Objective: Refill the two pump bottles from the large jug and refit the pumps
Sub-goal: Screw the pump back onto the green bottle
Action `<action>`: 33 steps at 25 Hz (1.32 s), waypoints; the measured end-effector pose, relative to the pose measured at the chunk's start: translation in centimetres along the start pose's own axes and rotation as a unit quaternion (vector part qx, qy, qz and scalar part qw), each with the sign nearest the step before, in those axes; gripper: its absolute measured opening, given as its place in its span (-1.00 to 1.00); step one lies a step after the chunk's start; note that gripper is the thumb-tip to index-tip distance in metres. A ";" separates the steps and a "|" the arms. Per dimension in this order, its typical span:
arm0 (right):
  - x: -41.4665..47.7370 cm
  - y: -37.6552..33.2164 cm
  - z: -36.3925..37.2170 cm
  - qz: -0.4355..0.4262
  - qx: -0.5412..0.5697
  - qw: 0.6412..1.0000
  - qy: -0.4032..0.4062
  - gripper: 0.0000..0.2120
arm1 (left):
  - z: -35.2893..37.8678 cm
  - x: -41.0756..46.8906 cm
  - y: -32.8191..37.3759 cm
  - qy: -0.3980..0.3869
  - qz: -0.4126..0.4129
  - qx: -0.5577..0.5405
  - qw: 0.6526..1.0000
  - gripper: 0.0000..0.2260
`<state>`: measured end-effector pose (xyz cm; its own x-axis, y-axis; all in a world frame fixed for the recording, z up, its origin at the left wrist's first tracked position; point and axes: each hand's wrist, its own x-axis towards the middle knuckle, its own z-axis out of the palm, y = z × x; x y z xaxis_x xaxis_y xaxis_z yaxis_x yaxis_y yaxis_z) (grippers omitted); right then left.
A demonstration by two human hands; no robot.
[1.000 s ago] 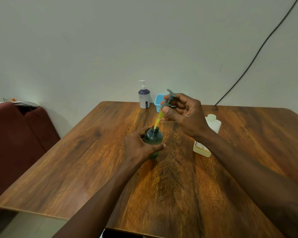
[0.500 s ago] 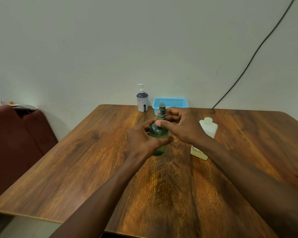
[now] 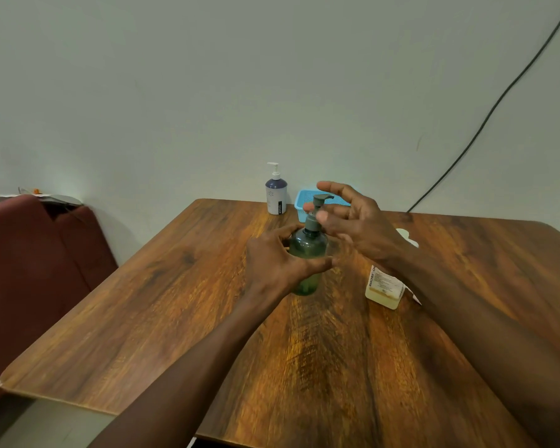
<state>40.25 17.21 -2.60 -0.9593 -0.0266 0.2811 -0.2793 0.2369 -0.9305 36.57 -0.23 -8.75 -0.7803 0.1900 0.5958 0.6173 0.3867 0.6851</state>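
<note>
Green bottle (image 3: 306,253) gripped by left hand (image 3: 274,263), right hand (image 3: 356,226) spread open, hiding jug (image 3: 383,286).

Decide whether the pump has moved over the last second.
Yes. The pump has come down: its tube, earlier raised above the green bottle, is now inside, with the collar on the neck.
</note>
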 end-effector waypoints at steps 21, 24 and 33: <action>0.9 -1.5 1.3 -0.021 -0.152 0.983 0.103 -0.47 | 0.0 0.6 0.5 0.010 0.010 0.010 1.000 -0.24; 0.7 -1.8 0.3 0.003 -0.014 1.000 -0.008 -0.39 | -0.4 0.7 0.6 0.011 0.010 0.006 1.000 -0.25; 0.4 -1.7 0.6 -0.018 -0.129 0.991 0.008 -0.39 | 0.3 0.5 0.7 0.001 0.021 0.003 1.000 -0.33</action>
<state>40.32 16.21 -1.09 -0.9473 -0.0242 0.3195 -0.2920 0.4759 -0.8296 36.57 0.37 -8.11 -0.7537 0.2040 0.6247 0.6486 0.3839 0.6572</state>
